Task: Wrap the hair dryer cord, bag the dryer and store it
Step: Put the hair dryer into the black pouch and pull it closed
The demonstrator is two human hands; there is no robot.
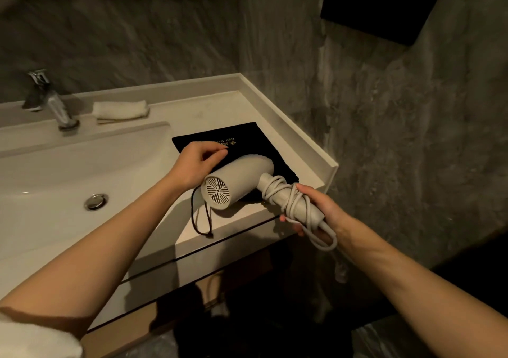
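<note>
A white hair dryer (238, 179) hangs over the right end of the vanity counter, its rear grille facing me. Its white cord (286, 196) is wound around the handle, and a loop dangles below. My right hand (316, 211) grips the handle and the wound cord. A black drawstring bag (242, 140) with gold lettering lies flat on the counter under the dryer, and its dark drawstring (202, 220) hangs over the front edge. My left hand (198, 162) rests on the bag beside the dryer's barrel, with thumb and fingers pinching the fabric.
A white basin (68, 176) with a metal drain fills the left of the counter (288, 148). A chrome tap (52, 101) and a folded white towel (121, 110) stand behind it. Marble walls close in behind and to the right. Below the counter lies a dark shelf space.
</note>
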